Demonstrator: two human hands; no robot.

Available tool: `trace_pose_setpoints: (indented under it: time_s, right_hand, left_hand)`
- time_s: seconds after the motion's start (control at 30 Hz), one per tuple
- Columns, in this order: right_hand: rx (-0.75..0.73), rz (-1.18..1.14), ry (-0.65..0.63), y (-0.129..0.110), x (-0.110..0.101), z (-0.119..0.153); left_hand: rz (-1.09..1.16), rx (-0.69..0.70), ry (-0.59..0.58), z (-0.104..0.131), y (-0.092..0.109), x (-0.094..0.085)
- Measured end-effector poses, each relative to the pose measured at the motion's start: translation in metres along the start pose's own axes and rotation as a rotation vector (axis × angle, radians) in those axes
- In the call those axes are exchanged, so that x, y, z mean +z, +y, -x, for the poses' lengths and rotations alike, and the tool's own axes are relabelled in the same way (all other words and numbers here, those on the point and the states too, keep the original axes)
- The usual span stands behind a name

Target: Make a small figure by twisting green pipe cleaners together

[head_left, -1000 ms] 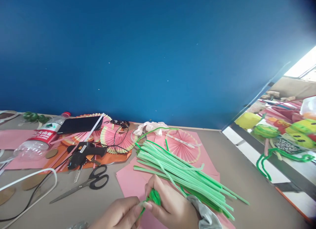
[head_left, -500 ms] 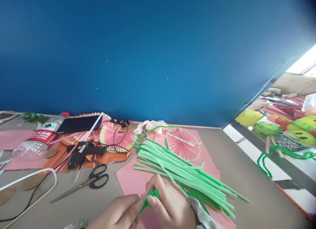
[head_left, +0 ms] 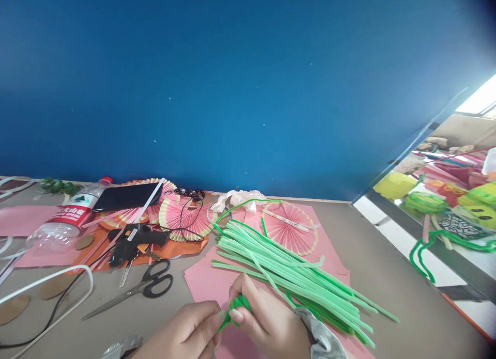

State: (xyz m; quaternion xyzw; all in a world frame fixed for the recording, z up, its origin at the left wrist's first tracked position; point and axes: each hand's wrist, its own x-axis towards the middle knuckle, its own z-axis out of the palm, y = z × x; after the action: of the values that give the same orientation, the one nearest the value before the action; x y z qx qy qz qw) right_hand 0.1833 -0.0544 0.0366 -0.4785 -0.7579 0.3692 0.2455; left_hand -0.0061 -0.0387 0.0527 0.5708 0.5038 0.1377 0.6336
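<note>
Between my two hands is a dark green pipe cleaner (head_left: 241, 303), bent or coiled into a small bunch. My right hand (head_left: 267, 317) pinches the coiled part between thumb and forefinger. My left hand (head_left: 194, 325) grips its lower end, thumb pressed on the fingers. Both hands are close together at the bottom of the head view, over pink paper (head_left: 201, 281). Just beyond my right hand lies a pile of light green pipe cleaners (head_left: 287, 271), with some darker green ones among them. The inner fingers of both hands are partly hidden.
Black-handled scissors (head_left: 143, 286) lie left of my hands. Behind them are a black glue gun (head_left: 135, 240), a phone (head_left: 126, 196), a plastic bottle (head_left: 73, 209) and folded paper fans (head_left: 186, 219). A marker (head_left: 287, 220) rests on another fan. A blue panel (head_left: 232, 90) rises behind the table.
The table and its things sit slightly farther right in view, as the head has turned a little left. Both hands keep their hold on the green pipe cleaner with little visible movement.
</note>
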Motion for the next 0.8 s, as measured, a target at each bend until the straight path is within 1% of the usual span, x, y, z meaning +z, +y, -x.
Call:
trace_pose_setpoints:
  time_s: [0.07, 0.13, 0.17, 0.23, 0.27, 0.33, 0.37, 0.47, 0.53, 0.57, 0.6, 0.7, 0.73, 0.77, 0.8]
  right_hand:
    - [0.021, -0.034, 0.021, -0.002, -0.003, -0.001]
    - [0.047, -0.063, 0.042, -0.004, -0.005, -0.002]
    - [0.061, -0.072, 0.050, -0.005, -0.005, -0.003]
    - [0.091, -0.076, 0.060, -0.005, -0.005, -0.006]
    - [0.105, -0.073, 0.063, -0.005, -0.004, -0.008]
    - [0.127, -0.060, 0.068, -0.004, -0.002, -0.011]
    - [0.136, -0.053, 0.069, -0.004, -0.001, -0.012]
    - [0.157, -0.043, 0.059, -0.005, 0.000, -0.015]
    - [0.172, -0.042, 0.046, -0.006, -0.001, -0.017]
    - [0.177, -0.040, 0.037, -0.007, -0.002, -0.018]
    - [0.181, -0.036, 0.028, -0.008, -0.002, -0.020]
    - [0.185, -0.003, 0.012, -0.009, -0.003, -0.023]
    - [0.186, 0.013, 0.014, -0.010, -0.002, -0.024]
    - [0.186, 0.030, 0.019, -0.010, -0.001, -0.024]
    - [0.186, 0.046, 0.024, -0.010, 0.000, -0.024]
  left_hand:
    - [0.049, 0.050, -0.023, -0.002, -0.004, -0.002]
    - [0.128, 0.046, -0.109, -0.005, -0.010, -0.003]
    - [0.195, -0.004, -0.178, -0.008, -0.014, -0.002]
    - [0.268, -0.053, -0.236, -0.013, -0.020, -0.001]
    - [0.327, -0.086, -0.284, -0.016, -0.023, 0.000]
    - [0.430, -0.117, -0.325, -0.020, -0.028, 0.003]
    - [0.470, -0.122, -0.327, -0.021, -0.029, 0.003]
    - [0.501, -0.106, -0.288, -0.023, -0.034, 0.005]
    - [0.492, -0.106, -0.285, -0.022, -0.035, 0.004]
    - [0.469, -0.095, -0.260, -0.022, -0.036, 0.004]
    - [0.429, -0.078, -0.211, -0.021, -0.036, 0.003]
    - [0.241, 0.004, 0.013, -0.018, -0.034, 0.002]
    - [0.183, 0.032, 0.071, -0.017, -0.032, 0.002]
    - [0.138, 0.054, 0.098, -0.015, -0.030, 0.001]
    - [0.099, 0.074, 0.101, -0.014, -0.028, 0.001]
